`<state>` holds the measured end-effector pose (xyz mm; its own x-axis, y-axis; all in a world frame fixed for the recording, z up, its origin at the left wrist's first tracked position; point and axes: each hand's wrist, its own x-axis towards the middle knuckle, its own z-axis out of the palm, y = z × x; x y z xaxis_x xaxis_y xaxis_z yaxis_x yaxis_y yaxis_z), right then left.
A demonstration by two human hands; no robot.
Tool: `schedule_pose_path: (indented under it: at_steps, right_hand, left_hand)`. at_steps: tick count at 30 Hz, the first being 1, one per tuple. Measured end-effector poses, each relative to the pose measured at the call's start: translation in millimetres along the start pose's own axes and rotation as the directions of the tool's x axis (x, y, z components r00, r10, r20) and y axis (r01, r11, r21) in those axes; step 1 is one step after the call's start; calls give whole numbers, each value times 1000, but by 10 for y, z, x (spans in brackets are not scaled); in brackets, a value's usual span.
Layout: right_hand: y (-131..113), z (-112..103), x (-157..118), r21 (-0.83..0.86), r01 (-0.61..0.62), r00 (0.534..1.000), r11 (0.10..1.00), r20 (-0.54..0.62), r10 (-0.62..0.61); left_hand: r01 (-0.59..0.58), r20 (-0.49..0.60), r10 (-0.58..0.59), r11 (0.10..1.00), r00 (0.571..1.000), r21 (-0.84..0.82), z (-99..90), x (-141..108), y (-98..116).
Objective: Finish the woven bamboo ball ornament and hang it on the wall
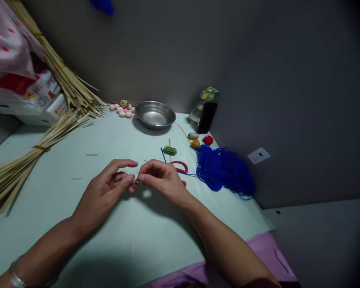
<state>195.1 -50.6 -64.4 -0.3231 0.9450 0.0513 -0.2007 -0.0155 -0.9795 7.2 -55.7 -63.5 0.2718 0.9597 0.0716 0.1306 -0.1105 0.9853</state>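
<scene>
My left hand point(108, 188) and my right hand point(163, 180) meet above the middle of the pale table point(117, 240). Thumb and fingers of the left are pinched on a small, thin thing, with the index finger lifted. The right thumb and index finger are pressed together at the same spot. What they hold is too small to name. Just beyond the right hand are red-handled scissors point(181, 165), partly hidden by it, and a green bundle point(169, 150) lying on a thin strip. A blue strand runs to a heap of blue cord point(222, 168) at the right.
A metal bowl point(155, 114) stands at the back, beside pale egg-shaped pieces point(121, 110). A bottle point(197, 110), a dark phone point(207, 118) and small yarn balls point(208, 140) are right of it. Bundled straw-coloured strips point(21, 162) and plastic packages point(42, 94) fill the left.
</scene>
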Motion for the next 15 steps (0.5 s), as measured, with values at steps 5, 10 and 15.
schedule_pose_path:
  at_steps: [5, 10, 15]
  right_hand:
    - [16, 20, -15, 44, -37, 999, 998, 32, 35]
    - [-4, -12, -2, 102, -115, 993, 988, 36, 111]
    - [-18, -68, 10, 204, -211, 977, 956, 86, 197]
  left_hand:
    - [-95, -22, 94, 995, 995, -23, 7, -20, -17]
    - [-204, -15, 205, 977, 979, 56, 19, -44, -57]
    - [-400, 68, 394, 901, 917, 167, -5, -74, -109]
